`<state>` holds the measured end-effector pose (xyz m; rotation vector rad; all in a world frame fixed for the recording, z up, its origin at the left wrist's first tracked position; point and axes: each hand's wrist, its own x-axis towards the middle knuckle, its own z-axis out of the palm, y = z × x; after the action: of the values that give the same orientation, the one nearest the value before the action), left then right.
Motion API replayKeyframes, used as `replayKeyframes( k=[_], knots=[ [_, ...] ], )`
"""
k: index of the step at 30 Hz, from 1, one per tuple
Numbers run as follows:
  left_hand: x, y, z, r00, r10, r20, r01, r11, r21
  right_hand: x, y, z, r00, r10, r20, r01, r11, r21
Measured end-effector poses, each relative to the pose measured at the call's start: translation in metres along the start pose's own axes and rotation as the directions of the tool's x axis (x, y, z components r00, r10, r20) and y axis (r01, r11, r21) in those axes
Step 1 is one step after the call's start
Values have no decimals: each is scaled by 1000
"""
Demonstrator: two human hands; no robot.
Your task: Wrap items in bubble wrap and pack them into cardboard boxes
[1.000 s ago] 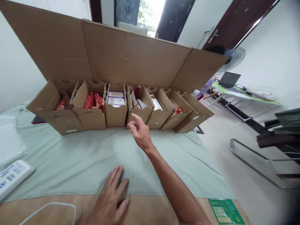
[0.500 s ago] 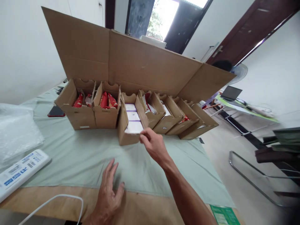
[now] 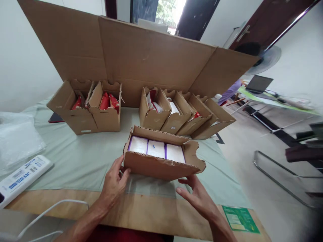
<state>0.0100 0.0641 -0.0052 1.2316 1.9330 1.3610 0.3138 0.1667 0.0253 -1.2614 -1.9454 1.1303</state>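
Note:
An open cardboard bin [image 3: 156, 165] stands crosswise on the cloth in front of me. Inside it sit three white packs with purple edges [image 3: 156, 149] in a row. My left hand [image 3: 114, 181] grips the bin's left end, thumb on the near side and fingers around the corner. By the bin's right end, my right hand [image 3: 195, 195] has its thumb and fingers apart. Its fingertips reach the lower near side, and I cannot tell whether they press on it.
Behind stand two bins with red packets [image 3: 107, 116] and several more bins [image 3: 155, 116] to the right, before a tall cardboard panel [image 3: 151, 60]. Bubble wrap [image 3: 20, 141] and a white labelled box [image 3: 25, 178] lie left. A green packet [image 3: 241, 219] lies near the front edge.
The bin of white packs has come out of the row towards me and turned crosswise. My left hand has moved onto its left end; my right hand has moved nearer and opened.

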Motion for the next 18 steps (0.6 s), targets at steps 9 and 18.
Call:
replayKeyframes(
  k=[9, 18],
  knots=[
    [49, 9, 27, 998, 0, -64, -9, 991, -134, 83, 1, 39, 955, 10, -297, 9, 998, 63],
    [-19, -32, -18, 969, 93, 230, -152, 955, 254, 49, -42, 103, 997, -73, -37, 65, 981, -182]
  ],
)
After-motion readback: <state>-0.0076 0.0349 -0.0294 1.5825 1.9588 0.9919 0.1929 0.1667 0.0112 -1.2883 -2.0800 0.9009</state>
